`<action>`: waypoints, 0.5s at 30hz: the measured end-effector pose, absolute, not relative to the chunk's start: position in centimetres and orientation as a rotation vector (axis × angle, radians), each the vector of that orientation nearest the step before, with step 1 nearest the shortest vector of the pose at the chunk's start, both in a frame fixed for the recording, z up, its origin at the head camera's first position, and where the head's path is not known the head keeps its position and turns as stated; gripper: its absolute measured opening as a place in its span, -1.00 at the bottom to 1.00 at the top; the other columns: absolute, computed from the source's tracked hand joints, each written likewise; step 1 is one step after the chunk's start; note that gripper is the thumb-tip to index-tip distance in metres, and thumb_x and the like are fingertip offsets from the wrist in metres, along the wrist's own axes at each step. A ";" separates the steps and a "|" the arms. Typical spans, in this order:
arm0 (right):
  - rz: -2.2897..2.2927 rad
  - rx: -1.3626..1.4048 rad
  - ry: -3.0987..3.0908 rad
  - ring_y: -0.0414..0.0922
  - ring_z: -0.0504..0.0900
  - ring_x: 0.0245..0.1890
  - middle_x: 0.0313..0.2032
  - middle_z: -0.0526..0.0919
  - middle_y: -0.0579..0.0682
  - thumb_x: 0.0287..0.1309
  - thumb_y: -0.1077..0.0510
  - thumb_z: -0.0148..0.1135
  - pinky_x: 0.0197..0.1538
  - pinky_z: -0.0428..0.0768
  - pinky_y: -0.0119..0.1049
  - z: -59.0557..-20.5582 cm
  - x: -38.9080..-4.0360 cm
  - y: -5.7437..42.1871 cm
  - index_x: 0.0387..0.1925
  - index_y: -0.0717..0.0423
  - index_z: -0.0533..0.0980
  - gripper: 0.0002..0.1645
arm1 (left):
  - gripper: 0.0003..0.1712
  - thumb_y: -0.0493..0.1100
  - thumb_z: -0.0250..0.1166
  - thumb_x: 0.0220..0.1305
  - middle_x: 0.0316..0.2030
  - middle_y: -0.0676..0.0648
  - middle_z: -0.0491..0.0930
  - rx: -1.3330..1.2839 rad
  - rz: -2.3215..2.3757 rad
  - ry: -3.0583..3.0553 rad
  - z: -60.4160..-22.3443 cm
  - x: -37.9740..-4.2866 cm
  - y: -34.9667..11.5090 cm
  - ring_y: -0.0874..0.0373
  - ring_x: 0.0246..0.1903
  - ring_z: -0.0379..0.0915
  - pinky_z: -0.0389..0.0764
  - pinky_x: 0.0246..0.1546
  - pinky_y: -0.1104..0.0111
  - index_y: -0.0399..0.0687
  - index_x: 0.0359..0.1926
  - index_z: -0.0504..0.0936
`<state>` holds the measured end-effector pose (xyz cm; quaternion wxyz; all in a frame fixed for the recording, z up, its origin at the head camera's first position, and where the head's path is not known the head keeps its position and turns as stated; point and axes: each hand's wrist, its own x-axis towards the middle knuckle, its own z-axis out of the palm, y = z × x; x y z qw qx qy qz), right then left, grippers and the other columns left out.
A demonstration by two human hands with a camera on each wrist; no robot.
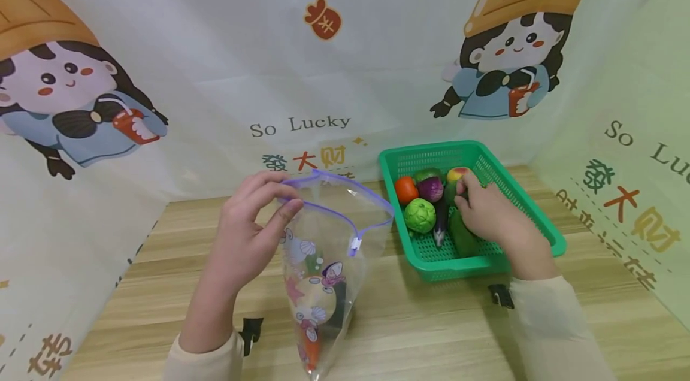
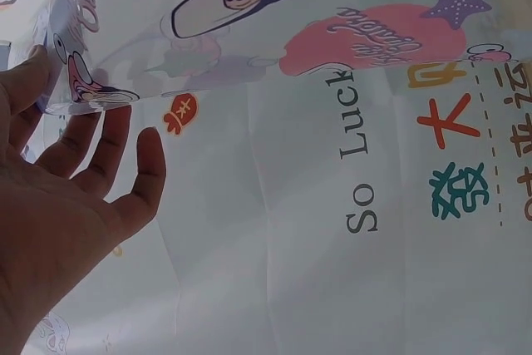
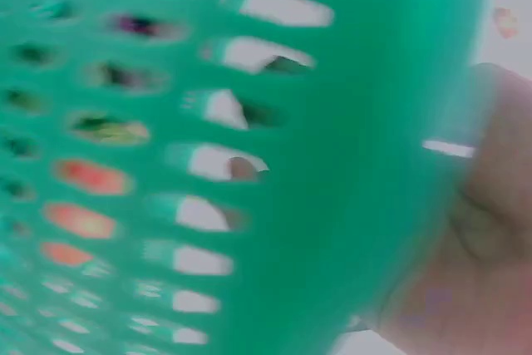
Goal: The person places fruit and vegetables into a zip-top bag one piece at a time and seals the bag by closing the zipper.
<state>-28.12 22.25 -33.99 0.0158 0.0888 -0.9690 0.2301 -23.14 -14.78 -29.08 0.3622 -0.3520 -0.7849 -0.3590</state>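
My left hand (image 1: 245, 228) pinches the rim of a clear zip bag (image 1: 345, 273) with a purple slider edge; its mouth gapes open. In the left wrist view, the hand's (image 2: 79, 172) fingers bend at the edge of the printed bag (image 2: 224, 39). Inside the bag show something orange (image 1: 311, 350) low down and a dark and pale shape above it. My right hand (image 1: 493, 213) reaches into a green basket (image 1: 426, 270), thumb and forefinger at a dark green vegetable (image 1: 450, 194). I cannot tell whether they grip it.
In the basket lie a tomato (image 1: 406, 190), a purple onion (image 1: 430, 188), a light green leafy head (image 1: 420, 215), an eggplant (image 1: 440, 225), a long green vegetable (image 1: 462, 234) and a yellow-red fruit (image 1: 457, 174). A printed cloth (image 1: 226, 99) hangs behind the wooden table (image 1: 178, 249).
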 end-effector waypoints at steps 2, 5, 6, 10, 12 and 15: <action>0.807 0.270 -2.857 0.14 0.32 -0.31 -0.44 0.33 0.17 0.51 0.01 -0.23 -0.36 0.35 -0.10 -32.8 -27.4 21.7 -0.05 0.13 0.11 -0.74 | -0.89 -0.38 0.38 0.11 -0.13 -0.10 0.60 -0.907 -0.926 -2.022 -29.0 -23.1 -14.7 0.06 0.06 0.43 0.44 0.09 0.12 -0.15 -0.34 0.64; 1.006 0.281 -2.593 0.04 0.47 -0.38 -0.39 0.42 0.16 0.49 -0.12 -0.26 -0.31 0.48 -0.12 -31.1 -26.0 20.5 -0.03 0.13 0.09 -0.61 | -0.89 -0.38 0.38 0.11 -0.13 -0.10 0.60 -0.908 -0.930 -2.024 -29.0 -23.0 -14.7 0.03 0.05 0.44 0.44 0.08 0.11 -0.15 -0.34 0.64; 1.082 0.304 -2.503 0.01 0.52 -0.40 -0.36 0.44 0.16 0.48 -0.14 -0.24 -0.28 0.51 -0.14 -30.6 -25.5 20.1 -0.02 0.14 0.08 -0.59 | -0.89 -0.38 0.38 0.11 -0.13 -0.10 0.61 -0.907 -0.931 -2.024 -29.0 -23.0 -14.6 0.03 0.05 0.44 0.44 0.08 0.12 -0.15 -0.35 0.64; 1.376 0.490 -2.209 -0.11 0.63 -0.21 -0.08 0.51 0.12 0.44 0.03 -0.03 -0.11 0.61 -0.37 -29.0 -23.3 17.9 0.08 0.12 0.06 -0.60 | -0.89 -0.38 0.38 0.10 -0.12 -0.09 0.61 -0.917 -0.931 -2.016 -28.8 -22.9 -14.5 0.05 0.03 0.45 0.45 0.06 0.14 -0.14 -0.35 0.64; 1.474 0.607 -2.128 -0.14 0.61 -0.27 -0.05 0.48 0.10 0.36 0.16 0.10 -0.23 0.58 -0.48 -28.6 -22.3 16.9 0.17 0.09 0.14 -0.53 | -0.90 -0.37 0.38 0.11 -0.13 -0.08 0.60 -0.930 -0.931 -2.008 -28.7 -22.9 -14.4 0.07 0.00 0.45 0.46 0.03 0.16 -0.14 -0.35 0.64; 1.558 0.781 -2.089 -0.16 0.63 -0.28 -0.04 0.54 0.06 0.25 0.28 0.21 -0.30 0.61 -0.47 -28.7 -21.6 15.3 0.21 0.00 0.30 -0.46 | -0.96 -0.30 0.36 0.17 -0.14 -0.08 0.60 -0.956 -0.933 -1.999 -28.4 -22.8 -14.3 0.07 -0.03 0.45 0.47 -0.02 0.18 -0.14 -0.35 0.65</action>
